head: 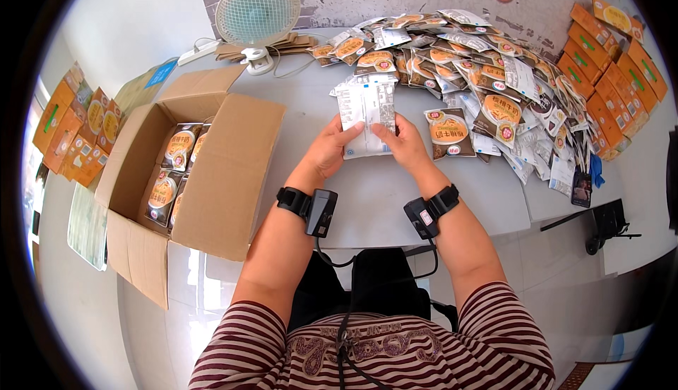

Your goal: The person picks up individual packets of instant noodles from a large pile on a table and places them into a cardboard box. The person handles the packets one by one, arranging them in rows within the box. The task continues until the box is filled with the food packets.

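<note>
Between my left hand [329, 145] and my right hand [407, 141] is a flat milk pouch [367, 125], its white printed back turned up. Both thumbs press on its face, and the fingers curl round its side edges. Just beyond its top edge lies another pouch, partly hidden. A brown and orange milk pouch [450, 132] lies face up to the right of my right hand. Behind it rises a large heap of loose pouches [476, 67], some face up and others showing white backs. To my left stands an open cardboard box [228, 173] with several pouches [163, 194] inside, partly covered by a flap.
A clip-on fan [258, 14] stands at the back of the grey table [318, 220], near flattened cardboard [286, 46] and a power strip [198, 53]. Orange cartons are stacked at far right [614, 83] and far left [79, 130]. A phone [581, 189] lies by the right edge.
</note>
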A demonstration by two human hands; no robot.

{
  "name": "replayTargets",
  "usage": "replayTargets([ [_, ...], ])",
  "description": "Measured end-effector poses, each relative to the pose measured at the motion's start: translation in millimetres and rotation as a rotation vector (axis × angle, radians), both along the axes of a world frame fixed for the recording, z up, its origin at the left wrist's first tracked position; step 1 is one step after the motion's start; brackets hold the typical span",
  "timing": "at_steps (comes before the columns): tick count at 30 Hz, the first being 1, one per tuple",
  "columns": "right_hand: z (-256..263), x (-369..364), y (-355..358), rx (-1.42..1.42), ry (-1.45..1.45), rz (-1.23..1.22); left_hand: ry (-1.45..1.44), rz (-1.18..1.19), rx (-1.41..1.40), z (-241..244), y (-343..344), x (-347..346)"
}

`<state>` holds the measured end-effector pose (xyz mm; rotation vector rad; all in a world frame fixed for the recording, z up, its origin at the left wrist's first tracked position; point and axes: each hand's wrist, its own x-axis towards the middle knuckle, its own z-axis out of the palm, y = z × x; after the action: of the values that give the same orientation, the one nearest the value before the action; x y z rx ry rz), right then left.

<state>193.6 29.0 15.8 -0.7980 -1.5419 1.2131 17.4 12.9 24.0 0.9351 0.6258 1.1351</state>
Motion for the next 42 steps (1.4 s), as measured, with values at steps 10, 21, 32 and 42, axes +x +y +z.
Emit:
replayTargets([
  [10, -0.7, 0.4, 1.2, 0.003, -0.096, -0.01, 0.175, 0.053, 0.249, -7.9, 5.8, -4.7],
  [21, -0.9, 7.9, 6.7, 0.607, -0.303, -0.405, 0.013, 0.115, -0.137, -7.1, 9.6, -5.0],
  [32, -3.2, 7.0, 12.3, 0.186, 0.263, -0.283, -0.043, -0.09, -0.021, -3.0, 4.3, 0.1],
  [42, -11.3, 0.5, 8.0, 0.096, 0.042, -0.181, 0.078, 0.04, 0.146, -1.9, 3.4, 5.9],
])
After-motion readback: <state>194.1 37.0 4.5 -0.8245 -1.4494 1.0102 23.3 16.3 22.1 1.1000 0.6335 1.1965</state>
